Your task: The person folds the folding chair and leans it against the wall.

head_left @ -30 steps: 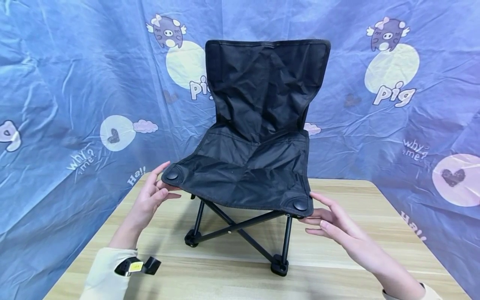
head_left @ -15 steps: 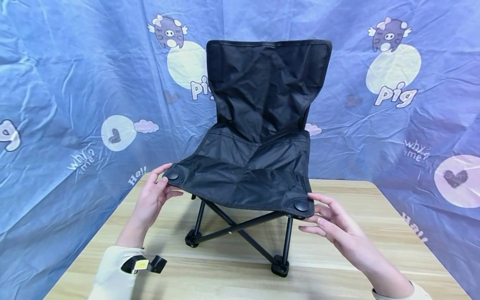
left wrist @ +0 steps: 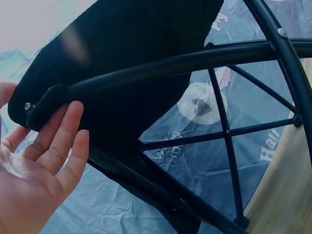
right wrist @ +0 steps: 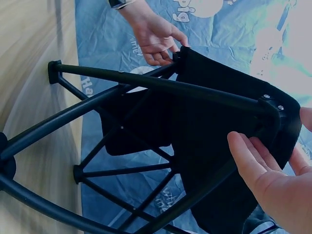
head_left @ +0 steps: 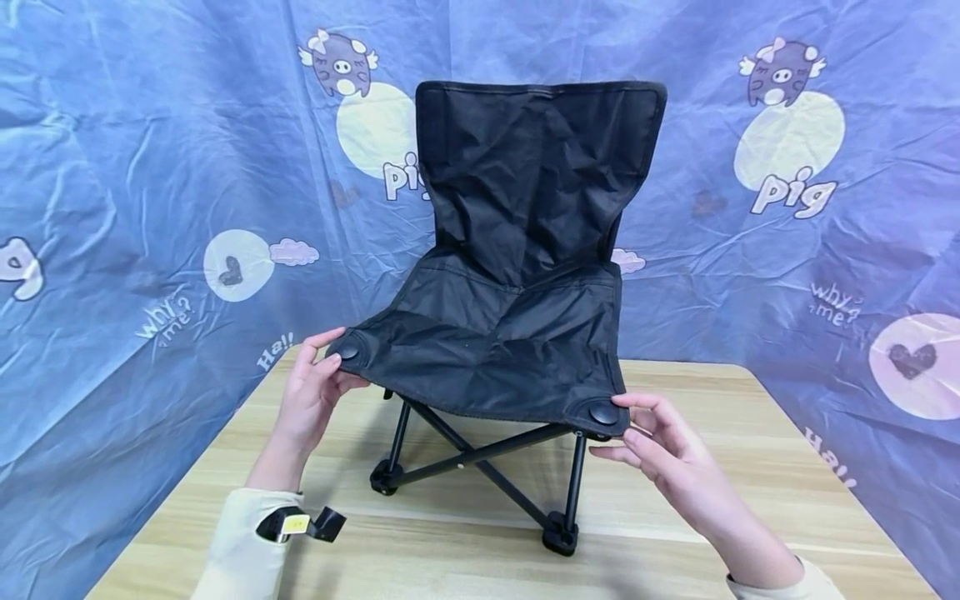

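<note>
- Table [head_left: 697,500]: positioned beneath the chair [head_left: 495,325], which is stood upright, unfolded.
- Left hand [head_left: 311,400]: one front chair corner is pinched; thumb has been brought on top.
- Right hand [head_left: 671,458]: opposite front corner is apparently gripped; thumb has been drawn in, so both corners seem controlled.

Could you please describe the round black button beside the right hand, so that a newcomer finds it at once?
On the wooden table stands a black chair. Follow its seat to the front corner at the right hand. The round black button there looks larger than its twin near the left hand.
</note>
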Demonstrator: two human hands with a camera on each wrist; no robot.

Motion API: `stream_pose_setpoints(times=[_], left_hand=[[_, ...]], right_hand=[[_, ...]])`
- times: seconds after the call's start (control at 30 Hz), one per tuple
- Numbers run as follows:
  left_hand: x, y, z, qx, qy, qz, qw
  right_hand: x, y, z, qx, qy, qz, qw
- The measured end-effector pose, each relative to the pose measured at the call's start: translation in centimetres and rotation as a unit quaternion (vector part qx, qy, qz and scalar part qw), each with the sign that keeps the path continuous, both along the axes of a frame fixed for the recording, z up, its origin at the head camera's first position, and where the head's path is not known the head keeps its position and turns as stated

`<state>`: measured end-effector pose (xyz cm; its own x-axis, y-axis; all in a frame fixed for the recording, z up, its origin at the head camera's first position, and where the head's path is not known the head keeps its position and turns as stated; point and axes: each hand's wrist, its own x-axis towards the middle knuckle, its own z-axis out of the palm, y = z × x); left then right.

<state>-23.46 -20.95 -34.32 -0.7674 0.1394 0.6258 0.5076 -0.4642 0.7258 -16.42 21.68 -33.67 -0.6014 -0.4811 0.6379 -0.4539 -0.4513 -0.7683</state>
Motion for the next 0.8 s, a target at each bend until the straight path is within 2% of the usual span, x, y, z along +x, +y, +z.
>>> stream_pose_setpoints(times=[0.2,0.37,0.57,0.8], left_hand=[[-0.3,0.6,-0.2,0.041,0.003,0.002,0.9991],[-0.5,1.1,-0.5,0.08,0.003,0.007,0.9967],[-0.5,1.8,-0.8,0.108,-0.001,0.04,0.9934],[-0.7,2.7,-1.1,0.146,0.001,0.1,0.9842]], right_hand=[[-0.3,-0.2,-0.5,-0.018,0.02,0.013,0.9996],[-0.4,-0.3,-0.7,-0.022,0.025,-0.012,0.9994],[0.0,-0.6,-0.7,-0.024,0.016,-0.048,0.9985],[0.1,-1.0,-0.7,-0.045,0.022,-0.045,0.9978]])
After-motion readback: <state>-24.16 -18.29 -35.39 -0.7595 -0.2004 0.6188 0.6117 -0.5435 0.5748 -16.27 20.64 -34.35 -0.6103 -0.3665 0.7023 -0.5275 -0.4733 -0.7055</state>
